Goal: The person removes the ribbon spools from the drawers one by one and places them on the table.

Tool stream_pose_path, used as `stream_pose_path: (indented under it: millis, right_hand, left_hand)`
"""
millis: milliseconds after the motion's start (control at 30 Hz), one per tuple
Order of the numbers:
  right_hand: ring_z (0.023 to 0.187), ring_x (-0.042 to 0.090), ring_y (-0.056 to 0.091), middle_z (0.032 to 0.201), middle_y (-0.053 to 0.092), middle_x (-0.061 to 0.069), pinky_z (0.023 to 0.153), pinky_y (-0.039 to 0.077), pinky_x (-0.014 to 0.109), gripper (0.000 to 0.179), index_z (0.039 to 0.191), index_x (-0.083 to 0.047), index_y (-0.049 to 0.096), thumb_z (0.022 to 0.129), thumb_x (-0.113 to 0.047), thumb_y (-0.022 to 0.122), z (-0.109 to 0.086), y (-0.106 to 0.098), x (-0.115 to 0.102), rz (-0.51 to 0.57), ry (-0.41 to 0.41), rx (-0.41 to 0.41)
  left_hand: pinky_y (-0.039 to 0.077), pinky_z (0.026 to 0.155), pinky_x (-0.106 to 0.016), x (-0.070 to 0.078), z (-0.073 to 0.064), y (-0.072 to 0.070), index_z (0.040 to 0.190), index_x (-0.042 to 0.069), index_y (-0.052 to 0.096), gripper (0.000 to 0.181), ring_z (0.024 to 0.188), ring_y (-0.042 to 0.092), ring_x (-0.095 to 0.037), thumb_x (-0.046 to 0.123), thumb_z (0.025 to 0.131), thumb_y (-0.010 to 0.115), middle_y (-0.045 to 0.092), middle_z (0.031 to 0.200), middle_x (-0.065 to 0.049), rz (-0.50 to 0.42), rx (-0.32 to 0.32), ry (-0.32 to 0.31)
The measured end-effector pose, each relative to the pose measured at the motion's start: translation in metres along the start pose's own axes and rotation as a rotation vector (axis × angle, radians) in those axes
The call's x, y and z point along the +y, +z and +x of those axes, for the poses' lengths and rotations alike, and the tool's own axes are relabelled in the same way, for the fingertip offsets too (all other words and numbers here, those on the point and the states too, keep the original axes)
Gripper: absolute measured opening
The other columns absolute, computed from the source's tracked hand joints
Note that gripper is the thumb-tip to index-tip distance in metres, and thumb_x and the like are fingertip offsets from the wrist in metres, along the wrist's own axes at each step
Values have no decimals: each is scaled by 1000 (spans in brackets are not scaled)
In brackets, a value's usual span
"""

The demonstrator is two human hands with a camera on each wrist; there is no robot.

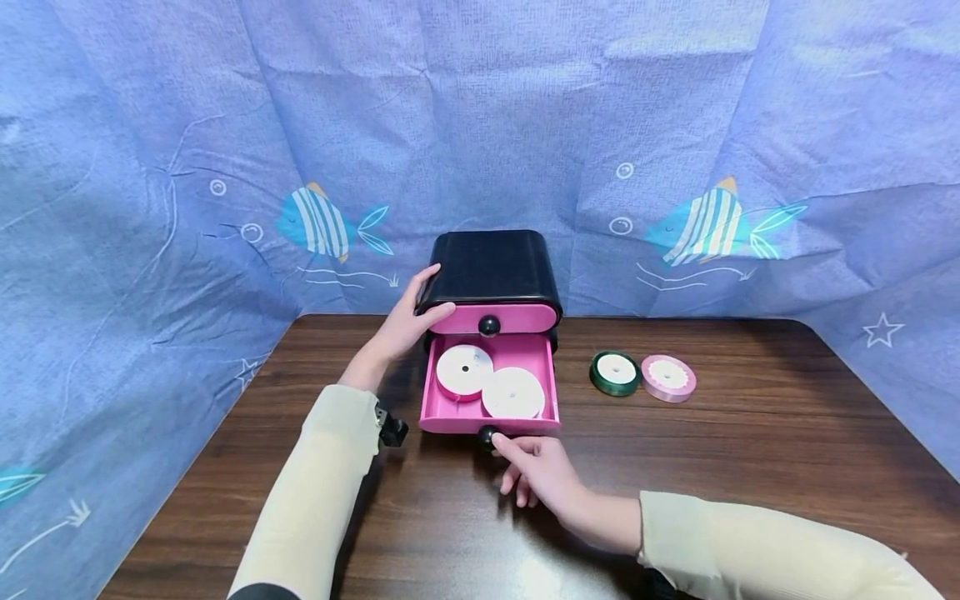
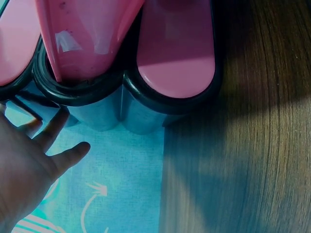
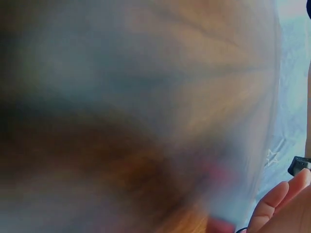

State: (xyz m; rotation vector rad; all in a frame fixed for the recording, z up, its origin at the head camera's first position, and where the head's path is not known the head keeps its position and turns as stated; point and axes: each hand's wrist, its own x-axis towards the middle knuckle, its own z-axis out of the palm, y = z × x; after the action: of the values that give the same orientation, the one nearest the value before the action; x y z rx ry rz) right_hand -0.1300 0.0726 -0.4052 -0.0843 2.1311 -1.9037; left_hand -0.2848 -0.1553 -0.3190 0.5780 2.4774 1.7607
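Note:
A black cabinet [image 1: 491, 265] with pink drawers stands at the back of the table. Its pulled-out pink drawer [image 1: 427, 400] holds two white-faced ribbon spools, a left spool [image 1: 454, 365] and a right spool [image 1: 514, 392], their edges overlapping in the head view. My right hand [image 1: 551, 475] pinches the drawer's black knob [image 1: 486, 437] between thumb and finger. My left hand [image 1: 405, 321] rests on the cabinet's upper left side, its fingers fairly straight and thumb at the front edge. In the left wrist view, spread fingers [image 2: 70, 158] lie along the cabinet's side.
To the right on the brown wooden table [image 1: 750, 433] lie a green ribbon spool [image 1: 615, 372] and a pink ribbon spool [image 1: 668, 377], side by side. A blue fish-patterned cloth [image 1: 502, 125] hangs behind. Most of the right wrist view is blurred.

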Motion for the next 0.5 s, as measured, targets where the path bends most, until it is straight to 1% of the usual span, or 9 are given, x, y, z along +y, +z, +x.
stream_pose_path:
  millis: [100, 200, 233, 333, 400, 467, 500]
  right_hand:
    - [39, 10, 47, 55, 60, 4, 40, 35, 21, 46, 105, 7, 68, 96, -37, 59, -7, -7, -2, -14, -13, -16]
    - [41, 11, 48, 57, 61, 7, 41, 38, 22, 43, 106, 8, 68, 96, -33, 61, -13, -15, -12, -15, -65, -39]
    - [42, 12, 49, 59, 61, 8, 42, 40, 23, 41, 105, 8, 68, 96, -31, 61, -14, -18, -17, -15, -94, -44]
    - [45, 14, 52, 62, 63, 12, 44, 45, 25, 33, 103, 10, 66, 97, -22, 61, -13, -30, -30, -25, -213, -58]
    - [48, 15, 54, 65, 63, 14, 47, 47, 26, 28, 100, 11, 65, 97, -17, 61, -8, -39, -39, -57, -296, -56]
    - [53, 16, 57, 70, 65, 15, 49, 48, 26, 24, 100, 10, 65, 97, -14, 61, -2, -50, -46, -110, -373, -47]
    - [56, 17, 58, 72, 65, 15, 50, 48, 26, 22, 100, 9, 65, 96, -12, 61, 2, -55, -49, -135, -399, -42]
  left_hand:
    - [26, 111, -47, 0, 0, 0, 156, 22, 18, 74, 142, 23, -27, 25, 96, 61, 14, 159, -10, 2, 0, -6]
    - [26, 111, -48, 0, 0, 0, 156, 21, 17, 75, 142, 23, -27, 25, 96, 61, 14, 159, -10, 9, -2, -3]
    - [26, 111, -48, 5, -2, 0, 156, 19, 17, 75, 142, 23, -28, 23, 96, 61, 14, 159, -11, 6, -7, -10]
    - [27, 110, -47, 4, -1, 0, 156, 18, 17, 74, 140, 26, -29, 22, 96, 60, 15, 159, -12, 4, -6, -3]
    - [27, 110, -47, 2, 0, 0, 156, 18, 17, 75, 140, 27, -29, 21, 96, 60, 16, 158, -13, 1, -5, -2]
    - [27, 110, -47, -5, 4, -1, 156, 20, 17, 75, 139, 28, -29, 22, 95, 61, 17, 158, -12, -8, -4, -3]
    - [27, 110, -47, -10, 6, -1, 156, 22, 17, 76, 139, 29, -29, 23, 95, 62, 17, 158, -11, -10, -2, -3]
